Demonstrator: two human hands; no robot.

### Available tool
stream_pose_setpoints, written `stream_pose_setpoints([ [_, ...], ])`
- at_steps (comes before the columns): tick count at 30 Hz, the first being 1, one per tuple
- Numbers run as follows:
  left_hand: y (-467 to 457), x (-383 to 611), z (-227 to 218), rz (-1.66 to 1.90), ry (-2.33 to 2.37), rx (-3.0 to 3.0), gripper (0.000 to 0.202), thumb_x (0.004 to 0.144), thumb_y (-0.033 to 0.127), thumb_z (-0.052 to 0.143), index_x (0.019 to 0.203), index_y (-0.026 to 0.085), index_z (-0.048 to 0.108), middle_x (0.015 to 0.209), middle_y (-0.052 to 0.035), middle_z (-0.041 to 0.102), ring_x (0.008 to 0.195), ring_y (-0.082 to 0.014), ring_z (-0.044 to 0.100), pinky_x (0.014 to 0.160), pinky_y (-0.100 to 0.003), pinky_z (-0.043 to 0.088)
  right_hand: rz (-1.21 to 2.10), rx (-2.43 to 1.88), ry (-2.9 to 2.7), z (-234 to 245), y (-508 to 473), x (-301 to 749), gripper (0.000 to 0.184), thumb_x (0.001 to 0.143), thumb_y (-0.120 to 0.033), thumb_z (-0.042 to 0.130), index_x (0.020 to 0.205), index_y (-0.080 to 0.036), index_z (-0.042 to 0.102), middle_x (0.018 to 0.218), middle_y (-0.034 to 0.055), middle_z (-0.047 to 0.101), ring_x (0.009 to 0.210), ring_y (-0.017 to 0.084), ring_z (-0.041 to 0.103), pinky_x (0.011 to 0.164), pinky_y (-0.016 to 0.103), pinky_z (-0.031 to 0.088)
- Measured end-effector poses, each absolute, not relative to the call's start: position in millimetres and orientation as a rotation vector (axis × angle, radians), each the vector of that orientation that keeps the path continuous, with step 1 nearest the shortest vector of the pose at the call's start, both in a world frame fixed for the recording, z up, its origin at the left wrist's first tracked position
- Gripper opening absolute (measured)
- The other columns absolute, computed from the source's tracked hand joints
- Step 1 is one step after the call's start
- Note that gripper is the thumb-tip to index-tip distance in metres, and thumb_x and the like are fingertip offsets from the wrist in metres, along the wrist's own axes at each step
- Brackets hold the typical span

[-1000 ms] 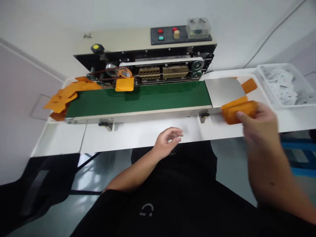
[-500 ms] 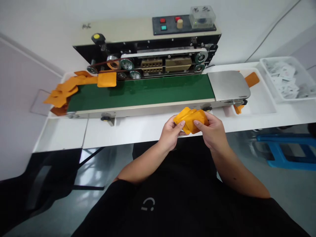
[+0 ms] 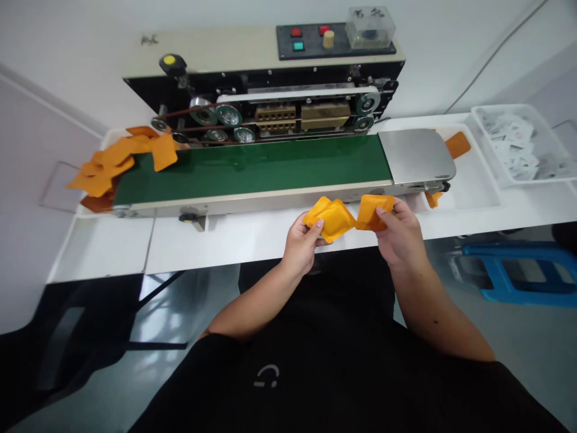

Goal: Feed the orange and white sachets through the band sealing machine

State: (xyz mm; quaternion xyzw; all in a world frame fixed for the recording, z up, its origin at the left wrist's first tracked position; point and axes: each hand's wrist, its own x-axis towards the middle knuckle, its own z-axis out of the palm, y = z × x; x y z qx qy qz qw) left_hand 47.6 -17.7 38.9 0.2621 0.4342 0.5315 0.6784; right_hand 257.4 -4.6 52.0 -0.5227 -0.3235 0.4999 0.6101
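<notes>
My left hand (image 3: 301, 245) pinches a flat orange pouch (image 3: 329, 219) by its lower edge, just in front of the conveyor's near rail. My right hand (image 3: 400, 233) grips a second orange pouch (image 3: 373, 211) between thumb and fingers. The two pouches nearly touch at their corners. Both are close to the green belt (image 3: 252, 168) of a band sealer (image 3: 265, 78) but not on it. Another orange pouch (image 3: 163, 151) lies on the belt's far left end, near a loose heap of orange pouches (image 3: 101, 168) past the belt's end.
A steel plate (image 3: 417, 156) covers the belt's right end, with an orange pouch (image 3: 457, 144) behind it in a white tray (image 3: 478, 192). A plastic bin (image 3: 518, 144) of white sachets sits far right. A blue stool (image 3: 509, 276) stands on the floor below the white table (image 3: 103, 246).
The orange bundle held by both hands has separated into two pouches, one per hand. The pouch on the belt has moved left, towards the heap.
</notes>
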Motion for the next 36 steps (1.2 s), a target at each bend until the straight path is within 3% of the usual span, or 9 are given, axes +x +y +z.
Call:
stream_pose_setpoints([
  [4, -18.0, 45.8, 33.8, 1.197, 0.98, 0.585, 0.063, 0.076, 0.059, 0.095, 0.116, 0.02, 0.067, 0.111, -0.0052, 0.074, 0.095, -0.0208, 0.075, 0.067, -0.028, 0.067, 1.232, -1.212, -0.712, 53.8, -5.5, 264.0, 0.044, 0.078, -0.043, 0.096, 0.111, -0.036, 0.067, 0.1, -0.0031, 0.074, 0.085, 0.017, 0.072, 0.065, 0.027, 0.06],
  [9, -18.1, 45.4, 29.5, 1.208, 0.972, 0.587, 0.058, 0.079, 0.056, 0.094, 0.115, 0.02, 0.068, 0.11, -0.0051, 0.074, 0.093, -0.02, 0.075, 0.069, -0.029, 0.067, 1.268, -1.207, -0.744, 58.8, -5.6, 268.1, 0.067, 0.074, -0.037, 0.098, 0.133, -0.041, 0.068, 0.098, -0.0033, 0.074, 0.091, 0.018, 0.074, 0.076, 0.03, 0.065],
  [12, -18.3, 44.8, 27.9, 1.206, 0.983, 0.591, 0.058, 0.079, 0.057, 0.094, 0.116, 0.02, 0.068, 0.107, -0.0041, 0.074, 0.092, -0.02, 0.075, 0.068, -0.029, 0.067, 1.272, -1.203, -0.725, 59.2, -5.7, 269.3, 0.054, 0.072, -0.038, 0.098, 0.121, -0.036, 0.074, 0.108, -0.0008, 0.076, 0.096, 0.02, 0.075, 0.073, 0.032, 0.065],
  [15, -19.2, 43.5, 25.6, 1.205, 0.991, 0.592, 0.058, 0.078, 0.057, 0.094, 0.115, 0.021, 0.068, 0.106, -0.0036, 0.073, 0.091, -0.0196, 0.075, 0.068, -0.029, 0.066, 1.256, -1.185, -0.706, 58.2, -6.8, 270.3, 0.037, 0.074, -0.039, 0.098, 0.099, -0.031, 0.073, 0.102, -0.0011, 0.077, 0.092, 0.02, 0.075, 0.072, 0.033, 0.065],
  [19, -20.8, 40.5, 21.5, 1.199, 1.015, 0.586, 0.06, 0.078, 0.057, 0.094, 0.117, 0.021, 0.067, 0.109, -0.0041, 0.074, 0.092, -0.0193, 0.074, 0.068, -0.029, 0.066, 1.174, -1.154, -0.699, 60.7, -7.1, 273.4, 0.037, 0.071, -0.036, 0.1, 0.088, -0.03, 0.068, 0.092, -0.0029, 0.075, 0.088, 0.017, 0.074, 0.08, 0.033, 0.065],
  [25, -22.1, 35.9, 18.7, 1.194, 1.041, 0.582, 0.058, 0.078, 0.056, 0.094, 0.114, 0.02, 0.066, 0.108, -0.004, 0.073, 0.089, -0.018, 0.073, 0.063, -0.026, 0.063, 1.143, -1.197, -0.747, 83.0, 2.3, 285.7, 0.064, 0.067, -0.028, 0.1, 0.124, -0.038, 0.072, 0.101, -0.0021, 0.078, 0.081, 0.017, 0.072, 0.06, 0.028, 0.06],
  [28, -21.9, 33.8, 19.3, 1.183, 1.052, 0.591, 0.057, 0.079, 0.056, 0.093, 0.114, 0.021, 0.066, 0.107, -0.0038, 0.073, 0.087, -0.017, 0.072, 0.062, -0.024, 0.061, 1.123, -1.213, -0.772, 96.2, 18.9, 296.8, 0.049, 0.07, -0.032, 0.097, 0.114, -0.032, 0.076, 0.105, 0.0007, 0.078, 0.079, 0.016, 0.072, 0.058, 0.028, 0.059],
  [31, -20.4, 32.1, 20.5, 1.182, 1.056, 0.595, 0.057, 0.079, 0.056, 0.093, 0.115, 0.021, 0.066, 0.106, -0.0038, 0.073, 0.087, -0.0167, 0.072, 0.062, -0.024, 0.061, 1.115, -1.223, -0.81, 104.4, 48.8, 312.4, 0.029, 0.077, -0.034, 0.094, 0.097, -0.026, 0.074, 0.085, 0.0012, 0.074, 0.066, 0.015, 0.067, 0.057, 0.03, 0.059],
  [36, -16.2, 31.5, 23.0, 1.186, 1.055, 0.585, 0.057, 0.078, 0.056, 0.094, 0.114, 0.021, 0.067, 0.105, -0.0031, 0.073, 0.087, -0.0169, 0.072, 0.062, -0.024, 0.062, 1.178, -1.317, -0.789, 112.6, 114.7, 332.3, 0.023, 0.089, -0.025, 0.086, 0.087, -0.023, 0.064, 0.074, 0.0001, 0.066, 0.057, 0.011, 0.06, 0.053, 0.025, 0.058],
])
